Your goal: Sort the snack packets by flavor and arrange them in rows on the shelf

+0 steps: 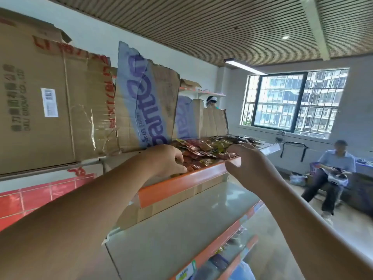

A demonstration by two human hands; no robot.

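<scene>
Snack packets (203,151) lie heaped on the top shelf (181,181), likely light, slippery foil (pinch a sealed edge). Left hand (167,160), at their 9 o'clock, curls among them, grip impossible to tell; right hand (249,164), at 4 o'clock, hovers, thumb apart.

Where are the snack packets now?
Head view, centre: packets piled on the orange-edged top shelf, between left hand and right hand, cardboard behind.
</scene>
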